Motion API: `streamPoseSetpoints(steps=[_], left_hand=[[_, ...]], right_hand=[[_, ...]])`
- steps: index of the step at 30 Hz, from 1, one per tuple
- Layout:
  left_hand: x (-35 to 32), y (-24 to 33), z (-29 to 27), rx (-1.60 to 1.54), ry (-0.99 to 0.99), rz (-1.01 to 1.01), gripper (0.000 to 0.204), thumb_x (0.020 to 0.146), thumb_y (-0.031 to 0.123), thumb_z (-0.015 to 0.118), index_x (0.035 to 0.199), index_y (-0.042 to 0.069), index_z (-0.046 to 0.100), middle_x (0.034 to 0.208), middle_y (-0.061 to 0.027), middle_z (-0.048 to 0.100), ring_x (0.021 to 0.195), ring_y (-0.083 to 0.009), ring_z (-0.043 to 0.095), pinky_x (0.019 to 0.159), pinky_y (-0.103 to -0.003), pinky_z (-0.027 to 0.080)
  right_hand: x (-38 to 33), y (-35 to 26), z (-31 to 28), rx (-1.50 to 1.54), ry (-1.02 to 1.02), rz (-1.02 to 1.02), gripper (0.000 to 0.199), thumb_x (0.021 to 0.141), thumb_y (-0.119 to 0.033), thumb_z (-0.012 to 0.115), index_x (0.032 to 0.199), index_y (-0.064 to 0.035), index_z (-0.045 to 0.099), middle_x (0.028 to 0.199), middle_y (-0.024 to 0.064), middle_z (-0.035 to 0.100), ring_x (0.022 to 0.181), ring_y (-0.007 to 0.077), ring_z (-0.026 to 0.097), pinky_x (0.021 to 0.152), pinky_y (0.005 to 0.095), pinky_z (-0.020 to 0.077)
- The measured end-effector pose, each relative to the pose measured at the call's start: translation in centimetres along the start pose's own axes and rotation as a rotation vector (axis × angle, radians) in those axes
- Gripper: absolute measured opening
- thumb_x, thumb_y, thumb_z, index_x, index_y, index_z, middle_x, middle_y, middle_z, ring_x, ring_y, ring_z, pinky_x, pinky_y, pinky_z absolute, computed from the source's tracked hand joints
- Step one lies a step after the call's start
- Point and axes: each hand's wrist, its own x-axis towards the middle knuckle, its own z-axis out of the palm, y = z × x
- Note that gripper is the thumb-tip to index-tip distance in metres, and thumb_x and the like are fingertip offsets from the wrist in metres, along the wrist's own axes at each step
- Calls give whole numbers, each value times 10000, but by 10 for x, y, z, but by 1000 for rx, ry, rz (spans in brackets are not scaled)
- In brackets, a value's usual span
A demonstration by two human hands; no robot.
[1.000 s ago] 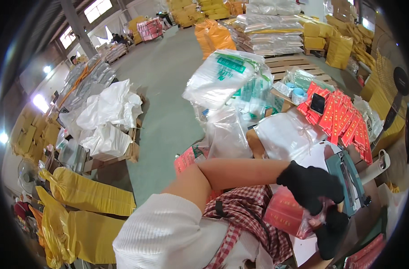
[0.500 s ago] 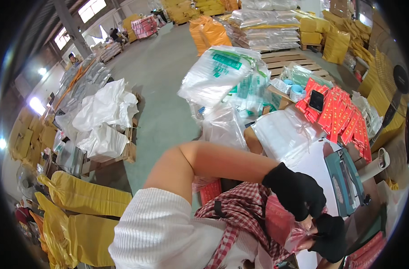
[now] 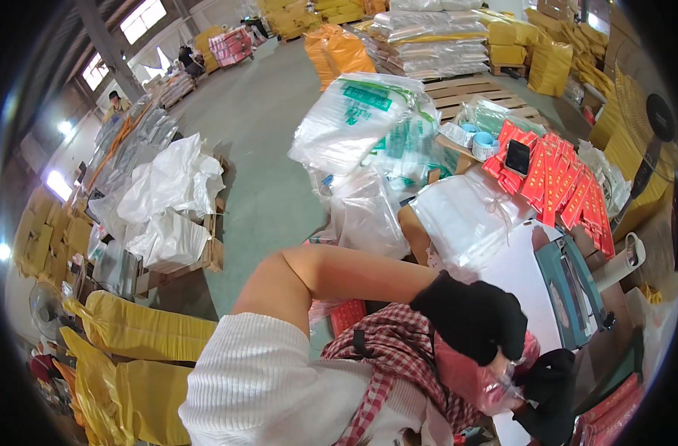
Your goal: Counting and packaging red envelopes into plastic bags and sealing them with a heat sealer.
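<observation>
My left hand (image 3: 469,325), in a black glove, reaches across my body on a bare forearm and grips the top of a clear plastic bag (image 3: 479,380) filled with red packets. My right hand (image 3: 551,390), also in a black glove, holds the same bag from its lower right side. The bag hangs over my red checked apron (image 3: 398,357), close to the white worktable (image 3: 519,279). A teal heat sealer (image 3: 571,291) stands on the table just right of my hands.
Rows of red packets (image 3: 566,182), a black phone (image 3: 517,157), tape rolls (image 3: 479,141) and a stack of clear bags (image 3: 465,215) lie beyond. Large filled plastic sacks (image 3: 354,119), white sacks on a pallet (image 3: 172,197) and yellow sacks (image 3: 131,334) surround the green floor.
My left hand has drawn the bag of red packets a little left and down, closer to my body. My right hand stayed low beside it.
</observation>
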Motion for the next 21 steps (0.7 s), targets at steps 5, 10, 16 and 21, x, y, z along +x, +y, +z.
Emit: streamPoseSetpoints(steps=[5,10,16,21], left_hand=[[24,36,0,822,-316,123,148,698,278,668,624,167,605,585,-46,548,628,-270,568,615,-386,440],[24,36,2,955,-261,183,135,664,247,646,623,147,564,583,-48,506,608,-261,553,578,-396,435],[23,30,11,788,-185,238,124,647,229,652,630,149,559,582,-48,503,600,-268,542,556,-380,435],[14,38,2,865,-275,146,139,659,230,648,617,150,542,584,-47,504,607,-268,541,556,-380,431]], right_hand=[[-9,3,10,-229,-191,317,475,752,-325,718,1116,-46,598,1101,136,626,995,352,538,894,465,379],[15,-13,25,-415,92,454,324,615,-64,673,914,-57,551,832,157,510,907,375,473,783,460,399],[11,11,39,-790,226,386,258,612,-66,666,862,-56,605,778,159,487,888,389,497,799,480,424],[-6,20,29,-753,120,428,248,629,-50,662,861,-51,573,797,161,505,874,347,524,786,443,438]])
